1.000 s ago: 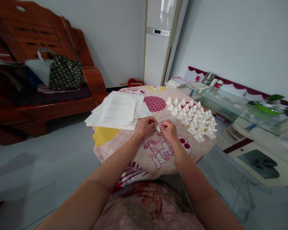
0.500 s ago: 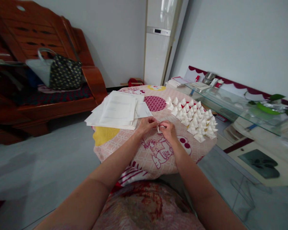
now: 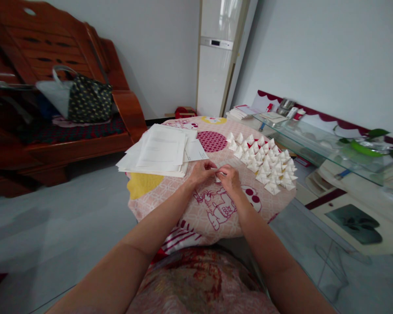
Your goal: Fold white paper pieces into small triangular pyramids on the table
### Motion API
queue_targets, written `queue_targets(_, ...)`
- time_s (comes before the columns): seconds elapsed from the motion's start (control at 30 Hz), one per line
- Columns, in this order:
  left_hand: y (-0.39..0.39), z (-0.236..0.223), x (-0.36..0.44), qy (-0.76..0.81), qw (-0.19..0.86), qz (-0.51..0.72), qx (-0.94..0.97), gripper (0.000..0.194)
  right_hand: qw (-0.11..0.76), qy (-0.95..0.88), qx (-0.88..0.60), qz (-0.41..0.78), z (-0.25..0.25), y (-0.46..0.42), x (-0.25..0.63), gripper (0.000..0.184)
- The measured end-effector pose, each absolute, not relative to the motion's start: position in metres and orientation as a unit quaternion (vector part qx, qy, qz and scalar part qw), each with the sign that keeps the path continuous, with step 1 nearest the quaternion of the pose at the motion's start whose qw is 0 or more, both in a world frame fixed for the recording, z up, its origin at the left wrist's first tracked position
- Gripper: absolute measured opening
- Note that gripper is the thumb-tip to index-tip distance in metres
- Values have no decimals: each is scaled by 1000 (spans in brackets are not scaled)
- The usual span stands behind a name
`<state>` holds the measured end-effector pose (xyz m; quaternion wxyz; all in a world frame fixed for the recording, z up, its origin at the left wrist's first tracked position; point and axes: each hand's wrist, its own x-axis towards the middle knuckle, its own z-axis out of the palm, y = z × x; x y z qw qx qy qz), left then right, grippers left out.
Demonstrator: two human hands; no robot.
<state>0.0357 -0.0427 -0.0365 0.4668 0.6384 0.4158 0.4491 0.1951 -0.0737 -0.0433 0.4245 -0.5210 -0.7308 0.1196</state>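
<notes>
A small folded piece of white paper (image 3: 218,178) is pinched between my two hands above the cloth-covered round table (image 3: 173,198). My left hand (image 3: 202,172) grips it from the left with thumb and fingertips. From the right, my right hand (image 3: 229,177) holds it with curled fingers. Most of the paper is hidden behind the fingers. To the right stand several rows of small folded white paper pieces (image 3: 263,161) with pointed tips. A stack of white paper sheets (image 3: 160,148) lies left of my hands, some of them printed.
A glass-topped cabinet (image 3: 324,148) runs along the right wall, bearing papers, cups and a green bowl (image 3: 367,147) with a plant. At the left is a wooden sofa (image 3: 62,155) with a patterned bag (image 3: 90,99). A tall white cabinet-like unit (image 3: 214,74) stands behind the table.
My fingers have closed in around the small paper and moved slightly, so less of it shows than a second ago. The sheets and the rows of folded pieces stay as they were.
</notes>
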Motion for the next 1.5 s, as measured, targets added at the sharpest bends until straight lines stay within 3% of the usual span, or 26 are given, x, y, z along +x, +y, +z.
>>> queue_targets(0.17, -44, -37, 36, 451, 433, 435, 648, 7, 401, -749, -518, 95, -47, -73, 192, 20)
queue_targets(0.5, -53, -27, 33, 526, 253, 369, 723, 8, 392, -757, -514, 92, -49, -72, 194, 23)
queue_targets(0.7, -52, -29, 36, 512, 203, 342, 761, 17, 390, -761, -505, 116, -48, -72, 196, 20)
queue_targets(1.2, -64, -25, 41, 479, 168, 328, 797, 34, 370, -745, -546, 104, -51, -70, 198, 9)
queue_targets(1.5, -57, -33, 50, 468, 208, 308, 801, 24, 345, -738, -578, 46, -59, -67, 197, 12)
